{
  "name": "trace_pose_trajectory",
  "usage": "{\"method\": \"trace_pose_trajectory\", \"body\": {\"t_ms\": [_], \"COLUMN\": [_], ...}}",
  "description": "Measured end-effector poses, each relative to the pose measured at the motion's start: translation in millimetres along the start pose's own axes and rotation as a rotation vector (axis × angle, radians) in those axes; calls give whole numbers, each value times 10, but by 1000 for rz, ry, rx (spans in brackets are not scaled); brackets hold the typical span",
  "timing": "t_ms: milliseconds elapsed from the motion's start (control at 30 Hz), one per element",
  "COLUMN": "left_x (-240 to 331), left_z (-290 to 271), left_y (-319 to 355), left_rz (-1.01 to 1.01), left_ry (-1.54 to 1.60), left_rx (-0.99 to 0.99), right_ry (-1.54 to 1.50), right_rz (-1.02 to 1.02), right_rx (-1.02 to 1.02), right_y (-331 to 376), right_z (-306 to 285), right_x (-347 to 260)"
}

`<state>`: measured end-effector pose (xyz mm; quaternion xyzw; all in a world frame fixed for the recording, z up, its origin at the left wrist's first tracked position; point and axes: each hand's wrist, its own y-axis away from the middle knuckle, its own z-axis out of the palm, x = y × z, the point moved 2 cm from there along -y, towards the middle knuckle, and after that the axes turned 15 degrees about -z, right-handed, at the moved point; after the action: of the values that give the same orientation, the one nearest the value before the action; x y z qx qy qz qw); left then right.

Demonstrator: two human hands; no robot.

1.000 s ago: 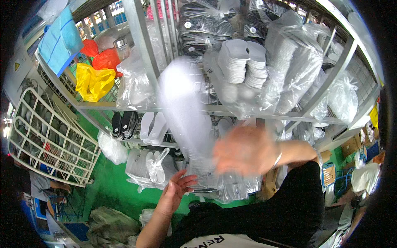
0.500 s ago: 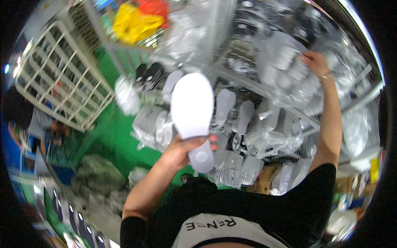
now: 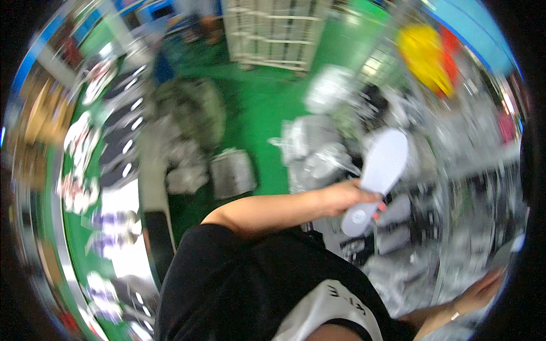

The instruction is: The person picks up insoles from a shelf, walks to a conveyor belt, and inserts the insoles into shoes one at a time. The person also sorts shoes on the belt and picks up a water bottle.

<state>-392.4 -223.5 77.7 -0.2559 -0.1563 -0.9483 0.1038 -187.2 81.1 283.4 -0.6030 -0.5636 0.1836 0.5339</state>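
Note:
My left hand (image 3: pixel 355 199) is closed round the narrow end of a white insole (image 3: pixel 388 156), whose wide end points up and to the right. A pale round mark shows near the insole's heel. At the lower right edge, my right hand (image 3: pixel 480 291) is blurred beside a rack of clear plastic bags (image 3: pixel 475 227). Close to its fingers is a grey rounded shape (image 3: pixel 506 250); I cannot tell whether the hand holds it. Other pale insoles (image 3: pixel 395 238) lie on the rack below the held one.
A white wire cage trolley (image 3: pixel 276 34) stands on the green floor (image 3: pixel 256 108) at the far side. Grey plastic sacks (image 3: pixel 190 111) lie left of centre. Shoes (image 3: pixel 82 139) and dark insoles (image 3: pixel 122 139) line a bench at the left. A yellow bag (image 3: pixel 421 51) hangs far right.
The view has swung left, so the trolley is now at top centre and the bench shows. The left hand still holds the insole, now tilted right. The right hand has shifted to the lower right edge.

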Motion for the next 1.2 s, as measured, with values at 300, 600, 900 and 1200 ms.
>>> {"method": "trace_pose_trajectory", "body": {"t_ms": [300,600,900,1200], "left_x": [-612,-1902,-2302,-2724], "left_z": [-1236,-1085,-1320,-825], "left_y": [2354,4805,5411,5729], "left_rz": [660,1272,1140,952], "left_ry": [255,558,216,-211], "left_rx": [666,1367,2006,2805], "right_ry": [-1972,-1942,-2399,-2288], "right_rz": [319,-1033,-1138,-1741], "right_rx": [-801,289,-1215,-507], "right_y": [94,-534,212,-29], "right_z": [1029,-1127,-2021,-2710], "right_x": [-4384,-7837,-8545,-8420]}}
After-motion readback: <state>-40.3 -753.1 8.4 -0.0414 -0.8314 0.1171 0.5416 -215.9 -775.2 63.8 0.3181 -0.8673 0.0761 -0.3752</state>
